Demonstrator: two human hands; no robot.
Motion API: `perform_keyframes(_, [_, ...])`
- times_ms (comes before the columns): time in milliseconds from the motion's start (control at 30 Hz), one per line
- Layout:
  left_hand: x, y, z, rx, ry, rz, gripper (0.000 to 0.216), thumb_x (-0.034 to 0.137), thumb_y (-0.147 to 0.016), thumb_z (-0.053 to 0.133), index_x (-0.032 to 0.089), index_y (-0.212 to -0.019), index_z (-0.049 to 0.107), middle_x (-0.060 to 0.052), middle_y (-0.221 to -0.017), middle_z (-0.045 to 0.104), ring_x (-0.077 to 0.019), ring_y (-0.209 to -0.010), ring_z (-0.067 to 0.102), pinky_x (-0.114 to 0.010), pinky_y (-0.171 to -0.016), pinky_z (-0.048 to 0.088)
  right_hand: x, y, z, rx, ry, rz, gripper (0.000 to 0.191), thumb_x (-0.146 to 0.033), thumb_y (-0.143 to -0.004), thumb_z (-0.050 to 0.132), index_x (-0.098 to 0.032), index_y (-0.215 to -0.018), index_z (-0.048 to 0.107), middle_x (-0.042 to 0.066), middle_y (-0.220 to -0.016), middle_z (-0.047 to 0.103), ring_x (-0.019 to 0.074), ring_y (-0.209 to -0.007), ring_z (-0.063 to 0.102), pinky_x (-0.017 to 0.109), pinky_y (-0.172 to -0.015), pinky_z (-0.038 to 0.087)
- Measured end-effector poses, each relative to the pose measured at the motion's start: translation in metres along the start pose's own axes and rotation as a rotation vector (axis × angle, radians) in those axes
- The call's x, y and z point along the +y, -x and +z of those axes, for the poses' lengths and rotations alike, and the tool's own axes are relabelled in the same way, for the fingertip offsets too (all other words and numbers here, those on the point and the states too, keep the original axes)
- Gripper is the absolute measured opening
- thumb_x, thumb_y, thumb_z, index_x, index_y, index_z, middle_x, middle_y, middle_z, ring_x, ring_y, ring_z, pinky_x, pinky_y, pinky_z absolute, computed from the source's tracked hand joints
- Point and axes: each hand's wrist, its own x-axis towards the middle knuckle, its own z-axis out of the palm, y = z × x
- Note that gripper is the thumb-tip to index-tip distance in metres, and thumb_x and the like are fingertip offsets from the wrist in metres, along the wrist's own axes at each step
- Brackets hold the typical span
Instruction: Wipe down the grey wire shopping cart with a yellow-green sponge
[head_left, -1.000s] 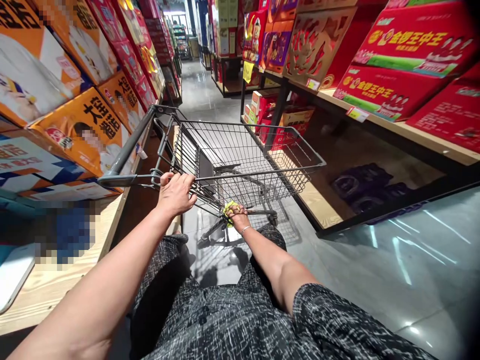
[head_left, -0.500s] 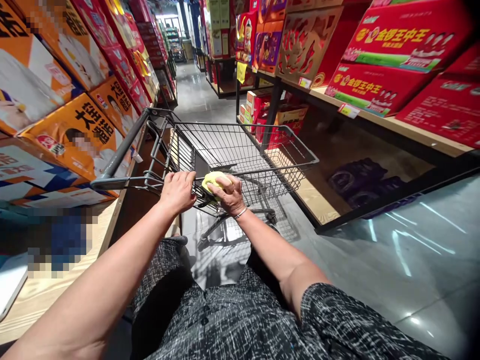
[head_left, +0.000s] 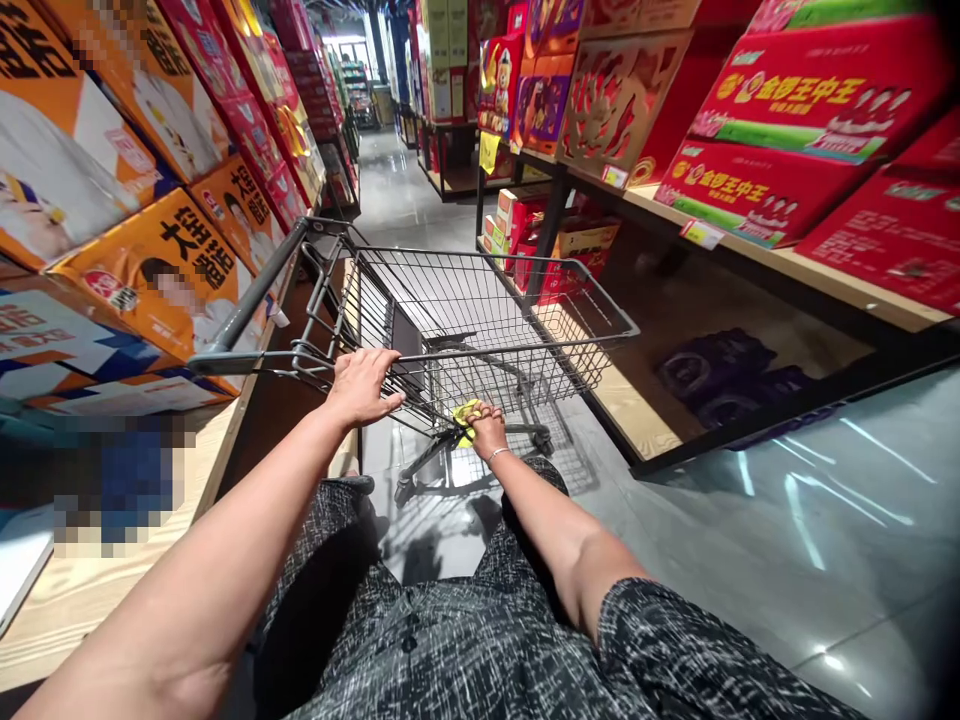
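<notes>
A grey wire shopping cart point(head_left: 487, 352) stands at an angle in front of me, its handle to the left. My left hand point(head_left: 364, 385) is closed over the top rail of the cart's near side, thumb stretched to the right. Lower down, my right hand point(head_left: 487, 430) grips a yellow cloth point(head_left: 465, 420) and presses it against the lower frame of the cart, near the basket's bottom edge. Part of the cloth is hidden by the fingers. A thin bracelet circles the right wrist.
Orange cartons point(head_left: 161, 280) are stacked on a wooden platform point(head_left: 142, 520) at the left. On the right, a shelf point(head_left: 795, 255) with a black frame bears red boxes point(head_left: 750, 190). Purple packs point(head_left: 712, 365) lie beneath it. A tiled aisle point(head_left: 386, 165) runs ahead.
My right hand has moved down from the cart's top rail to its lower frame, taking the yellow cloth along. My left hand stays on the rail, thumb now further out.
</notes>
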Motion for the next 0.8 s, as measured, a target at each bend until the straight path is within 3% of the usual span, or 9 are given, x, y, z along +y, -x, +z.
perform_keyframes(67, [0.0,0.0,0.0,0.006,-0.008,0.006,0.062,0.047,-0.079,0.059,0.019,-0.133,0.048,-0.013,-0.128,0.058,-0.0335,-0.116,0.049,-0.047,-0.1,0.034,-0.016,0.002,-0.02,0.084,-0.028,-0.046,0.046,-0.003,-0.075,0.056,-0.026,-0.111,0.074,0.009,-0.124,0.056,0.0254,-0.109,0.043,0.039,-0.097,0.04])
perform_keyframes(167, [0.001,0.0,0.001,0.035,-0.027,0.028,0.058,0.043,-0.08,0.058,0.018,-0.132,0.049,-0.013,-0.125,0.059,-0.0329,-0.113,0.05,-0.046,-0.098,0.036,-0.056,-0.007,-0.064,0.324,-0.109,-0.272,0.054,-0.008,-0.078,0.059,-0.032,-0.125,0.067,0.006,-0.132,0.051,0.0273,-0.122,0.037,0.042,-0.105,0.036])
perform_keyframes(233, [0.001,0.001,0.002,0.053,-0.03,0.039,0.054,0.041,-0.08,0.056,0.017,-0.129,0.051,-0.013,-0.121,0.06,-0.032,-0.109,0.051,-0.044,-0.096,0.038,-0.084,-0.021,-0.095,0.407,-0.102,-0.385,0.051,-0.014,-0.083,0.059,-0.035,-0.129,0.064,0.004,-0.138,0.049,0.0276,-0.129,0.032,0.042,-0.109,0.031])
perform_keyframes(333, [0.0,0.002,0.003,0.073,-0.017,0.037,0.049,0.037,-0.079,0.056,0.017,-0.123,0.052,-0.013,-0.116,0.061,-0.0311,-0.104,0.053,-0.042,-0.093,0.04,-0.108,-0.044,-0.128,0.355,-0.036,-0.401,0.049,-0.014,-0.086,0.057,-0.034,-0.131,0.062,0.003,-0.143,0.047,0.0263,-0.128,0.034,0.041,-0.105,0.033])
perform_keyframes(400, [-0.001,0.004,0.004,0.096,-0.003,0.034,0.048,0.033,-0.079,0.055,0.018,-0.124,0.052,-0.012,-0.116,0.062,-0.0304,-0.104,0.053,-0.042,-0.094,0.04,-0.107,-0.054,-0.137,0.271,0.007,-0.391,0.052,-0.011,-0.083,0.058,-0.033,-0.13,0.062,0.004,-0.143,0.048,0.0252,-0.12,0.04,0.039,-0.098,0.036])
perform_keyframes(533, [-0.002,0.007,0.007,0.132,0.013,0.027,0.049,0.029,-0.078,0.052,0.02,-0.126,0.053,-0.01,-0.116,0.063,-0.0298,-0.107,0.053,-0.043,-0.096,0.038,-0.064,-0.056,-0.145,0.238,0.049,-0.34,0.055,-0.008,-0.077,0.061,-0.031,-0.126,0.064,0.004,-0.138,0.053,0.0252,-0.112,0.044,0.037,-0.091,0.037])
perform_keyframes(667, [-0.002,0.009,0.01,0.143,0.037,0.006,0.049,0.028,-0.076,0.052,0.019,-0.124,0.054,-0.01,-0.112,0.064,-0.0302,-0.105,0.054,-0.044,-0.096,0.038,0.022,-0.048,-0.165,0.314,0.115,-0.2,0.054,-0.006,-0.072,0.059,-0.027,-0.121,0.067,0.006,-0.134,0.055,0.0257,-0.116,0.044,0.04,-0.098,0.032])
perform_keyframes(800, [-0.003,0.008,0.011,0.149,0.074,0.029,0.049,0.026,-0.074,0.052,0.017,-0.122,0.055,-0.011,-0.111,0.063,-0.0305,-0.104,0.054,-0.044,-0.095,0.038,0.111,-0.039,-0.201,0.363,0.205,0.048,0.054,-0.008,-0.069,0.057,-0.026,-0.119,0.067,0.006,-0.134,0.056,0.0256,-0.116,0.047,0.042,-0.101,0.03])
